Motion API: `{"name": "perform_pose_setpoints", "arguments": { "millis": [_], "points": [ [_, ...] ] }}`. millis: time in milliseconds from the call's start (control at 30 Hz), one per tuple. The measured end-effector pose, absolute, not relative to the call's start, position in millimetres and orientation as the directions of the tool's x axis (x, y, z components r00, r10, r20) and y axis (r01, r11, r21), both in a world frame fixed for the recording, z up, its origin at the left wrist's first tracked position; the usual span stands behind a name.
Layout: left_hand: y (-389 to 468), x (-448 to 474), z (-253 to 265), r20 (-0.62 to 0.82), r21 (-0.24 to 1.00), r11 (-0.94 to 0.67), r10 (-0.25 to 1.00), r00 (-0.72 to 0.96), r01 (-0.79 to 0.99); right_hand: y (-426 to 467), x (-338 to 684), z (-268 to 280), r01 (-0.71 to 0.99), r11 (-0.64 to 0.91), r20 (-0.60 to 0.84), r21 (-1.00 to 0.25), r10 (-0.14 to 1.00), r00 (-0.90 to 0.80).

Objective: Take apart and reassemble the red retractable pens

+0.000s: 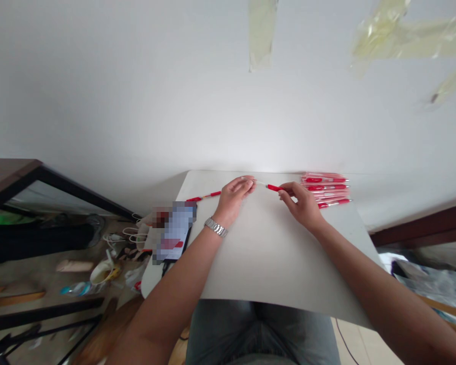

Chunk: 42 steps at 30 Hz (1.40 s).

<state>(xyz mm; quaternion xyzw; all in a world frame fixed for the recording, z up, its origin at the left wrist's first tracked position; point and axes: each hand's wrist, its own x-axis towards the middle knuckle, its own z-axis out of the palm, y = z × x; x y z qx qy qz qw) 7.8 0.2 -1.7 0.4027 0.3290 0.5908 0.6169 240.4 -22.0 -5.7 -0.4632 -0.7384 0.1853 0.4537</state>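
Observation:
My right hand (300, 203) pinches a red pen (273, 187), whose dark end points left toward my other hand. A thin, whitish strip (261, 182) runs from that end to the fingertips of my left hand (236, 195), which are closed on it. Whether the strip is a refill or a bit of wrapping I cannot make out. A metal watch (216, 227) circles my left wrist. Behind that hand, another red pen (215, 193) lies on the white table (266, 253), partly hidden. Just right of my right hand is a pile of red pens (327, 187), several of them with silvery tips.
A phone (177, 233) with a blurred screen rests at the table's left edge. The white wall (228, 101) meets the table's back edge. On the floor at left are a bucket (102, 272), a plastic bottle (78, 289) and white cables. Bags (437, 279) lie at lower right.

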Motion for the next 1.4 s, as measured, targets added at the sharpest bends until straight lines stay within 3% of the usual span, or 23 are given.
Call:
{"name": "perform_pose_setpoints", "arguments": {
  "millis": [333, 500, 867, 1400],
  "points": [
    [-4.0, 9.0, 4.0, 0.104, 0.889, -0.037, 0.987, 0.122, -0.456, -22.3, 242.6, -2.1, 0.554, 0.478, 0.449, -0.681, 0.871, -0.200],
    [-2.4, 8.4, 2.8, 0.095, 0.891, -0.044, 0.991, 0.090, -0.451, -24.8, 240.4, -1.2, 0.493, 0.463, 0.435, -0.737, 0.883, -0.179],
    [-0.7, 8.3, -0.2, 0.069, 0.890, -0.030, 0.995, 0.070, -0.454, -21.4, 240.4, -5.6, 0.522, 0.539, 0.552, -0.662, 0.821, -0.147],
    [-4.2, 9.0, 4.5, 0.101, 0.901, -0.053, 0.991, 0.088, -0.430, -23.9, 241.7, -0.5, 0.541, 0.481, 0.456, -0.690, 0.869, -0.191]
  ]
}}
